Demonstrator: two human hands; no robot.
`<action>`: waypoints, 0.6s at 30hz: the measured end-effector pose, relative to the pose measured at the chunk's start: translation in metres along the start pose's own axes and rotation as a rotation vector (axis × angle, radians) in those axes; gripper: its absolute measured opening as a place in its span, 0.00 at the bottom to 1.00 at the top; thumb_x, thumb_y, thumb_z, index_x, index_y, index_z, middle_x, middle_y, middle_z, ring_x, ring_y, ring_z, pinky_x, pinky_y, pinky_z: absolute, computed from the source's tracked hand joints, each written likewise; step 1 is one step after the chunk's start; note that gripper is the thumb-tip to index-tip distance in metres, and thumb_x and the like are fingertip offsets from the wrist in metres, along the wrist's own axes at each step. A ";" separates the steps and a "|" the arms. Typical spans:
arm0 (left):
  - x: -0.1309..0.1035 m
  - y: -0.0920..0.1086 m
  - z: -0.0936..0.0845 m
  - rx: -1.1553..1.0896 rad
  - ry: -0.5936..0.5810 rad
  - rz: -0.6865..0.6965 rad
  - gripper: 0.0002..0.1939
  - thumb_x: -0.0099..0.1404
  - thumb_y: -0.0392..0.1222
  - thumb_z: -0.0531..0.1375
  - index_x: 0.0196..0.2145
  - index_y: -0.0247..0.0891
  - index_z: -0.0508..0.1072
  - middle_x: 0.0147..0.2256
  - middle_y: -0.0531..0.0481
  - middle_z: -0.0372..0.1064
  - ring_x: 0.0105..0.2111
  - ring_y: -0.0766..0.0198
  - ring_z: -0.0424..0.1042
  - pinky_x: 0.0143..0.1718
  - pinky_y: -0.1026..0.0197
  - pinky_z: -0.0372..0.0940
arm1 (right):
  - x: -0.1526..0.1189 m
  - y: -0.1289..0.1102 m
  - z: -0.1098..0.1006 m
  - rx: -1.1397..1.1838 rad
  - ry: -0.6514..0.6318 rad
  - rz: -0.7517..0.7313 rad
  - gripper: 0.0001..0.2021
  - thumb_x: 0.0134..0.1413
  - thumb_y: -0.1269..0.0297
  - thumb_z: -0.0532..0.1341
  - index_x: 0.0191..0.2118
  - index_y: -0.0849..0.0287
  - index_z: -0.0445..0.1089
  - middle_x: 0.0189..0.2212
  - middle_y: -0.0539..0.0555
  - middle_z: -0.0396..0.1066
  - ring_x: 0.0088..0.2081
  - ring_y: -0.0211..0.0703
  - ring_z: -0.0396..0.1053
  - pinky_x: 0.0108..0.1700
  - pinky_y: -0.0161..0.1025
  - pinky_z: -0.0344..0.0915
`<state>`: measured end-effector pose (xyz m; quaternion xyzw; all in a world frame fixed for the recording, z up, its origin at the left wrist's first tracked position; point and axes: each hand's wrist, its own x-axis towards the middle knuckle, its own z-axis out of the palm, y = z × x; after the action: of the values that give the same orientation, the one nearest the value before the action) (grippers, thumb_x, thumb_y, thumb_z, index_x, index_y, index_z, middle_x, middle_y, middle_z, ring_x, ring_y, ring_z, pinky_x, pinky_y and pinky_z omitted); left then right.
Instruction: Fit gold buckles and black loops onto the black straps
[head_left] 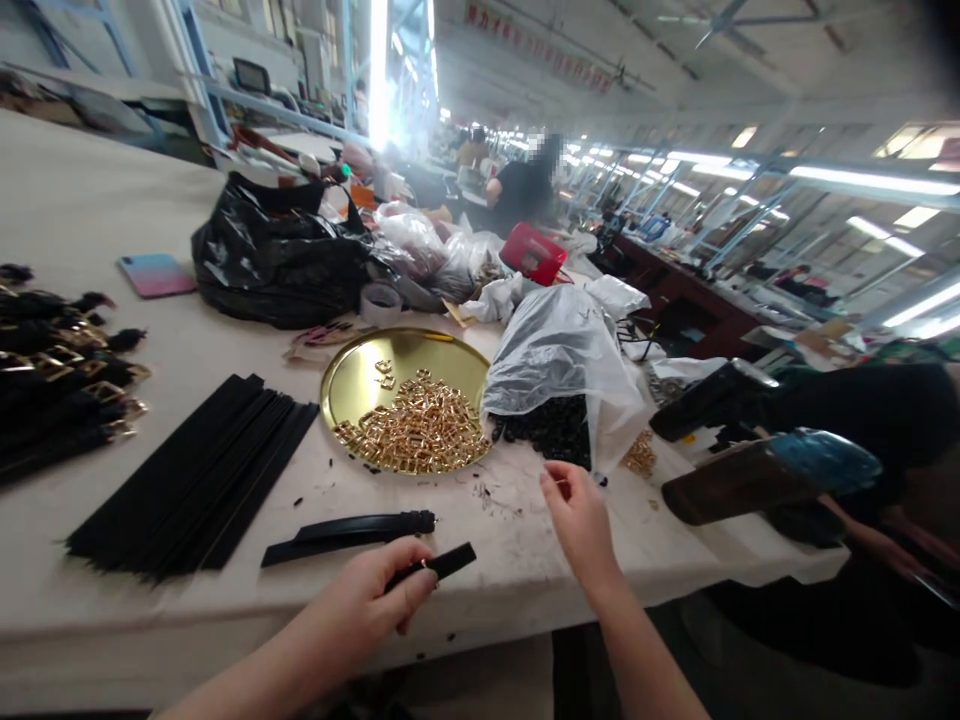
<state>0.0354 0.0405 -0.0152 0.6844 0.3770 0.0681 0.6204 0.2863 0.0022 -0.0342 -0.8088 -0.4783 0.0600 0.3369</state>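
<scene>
My left hand (386,590) is closed around a short black strap (454,561), whose end sticks out to the right past the fingers. A small glint of gold shows at the fingertips. My right hand (577,515) is pinched, thumb against forefinger, in front of a white plastic bag (551,345) of small black pieces (551,428). Whatever sits between those fingertips is too small to make out. Black straps (345,535) lie just behind my left hand. Beyond them a round gold tray (341,365) holds a heap of small gold buckles (420,425).
A stack of black strips (191,475) and a pile of buckled straps (64,370) lie left. Behind stand a black plastic bag (277,250), a phone (155,275) and a tape roll (380,303). Dark bottles (739,485) and another person's hands (889,550) are on the right.
</scene>
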 end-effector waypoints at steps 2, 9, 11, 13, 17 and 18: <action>0.006 -0.001 0.000 -0.041 -0.015 -0.005 0.13 0.60 0.50 0.49 0.31 0.37 0.64 0.19 0.59 0.55 0.21 0.69 0.55 0.24 0.68 0.51 | 0.036 0.018 0.005 -0.103 0.027 0.010 0.09 0.51 0.63 0.55 0.35 0.60 0.69 0.34 0.57 0.67 0.37 0.48 0.65 0.40 0.42 0.58; 0.018 -0.004 -0.002 -0.158 -0.017 -0.052 0.11 0.58 0.48 0.51 0.30 0.37 0.63 0.20 0.59 0.54 0.21 0.70 0.55 0.23 0.68 0.52 | 0.080 0.033 0.026 -0.195 -0.033 0.073 0.06 0.43 0.73 0.59 0.20 0.59 0.67 0.27 0.56 0.64 0.35 0.49 0.65 0.37 0.42 0.55; 0.020 -0.003 -0.004 -0.178 -0.003 -0.044 0.11 0.58 0.48 0.51 0.30 0.37 0.63 0.20 0.59 0.54 0.20 0.70 0.55 0.23 0.68 0.52 | 0.072 0.027 0.020 -0.149 -0.045 0.078 0.04 0.44 0.70 0.58 0.22 0.59 0.66 0.28 0.56 0.64 0.35 0.48 0.64 0.37 0.42 0.55; 0.022 0.000 -0.004 -0.195 0.022 -0.023 0.11 0.59 0.48 0.51 0.30 0.36 0.63 0.19 0.59 0.55 0.20 0.70 0.55 0.23 0.68 0.53 | 0.054 0.012 0.014 -0.069 -0.077 0.072 0.05 0.48 0.64 0.57 0.26 0.59 0.67 0.28 0.54 0.64 0.33 0.45 0.63 0.36 0.40 0.57; 0.024 0.009 -0.001 -0.210 0.107 0.054 0.12 0.60 0.49 0.51 0.30 0.36 0.64 0.19 0.59 0.55 0.19 0.70 0.55 0.21 0.69 0.52 | -0.003 -0.034 0.008 0.667 -0.360 0.254 0.14 0.47 0.51 0.58 0.29 0.58 0.66 0.22 0.49 0.62 0.24 0.38 0.60 0.28 0.36 0.59; 0.024 0.011 0.001 -0.193 0.133 0.072 0.13 0.60 0.49 0.51 0.30 0.36 0.65 0.19 0.58 0.55 0.19 0.70 0.55 0.21 0.69 0.52 | -0.018 -0.046 0.008 0.856 -0.417 0.333 0.14 0.45 0.51 0.61 0.29 0.58 0.66 0.22 0.48 0.63 0.24 0.37 0.60 0.28 0.35 0.59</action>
<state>0.0577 0.0542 -0.0141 0.6284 0.3842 0.1716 0.6543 0.2401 0.0059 -0.0167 -0.6342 -0.3323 0.4641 0.5215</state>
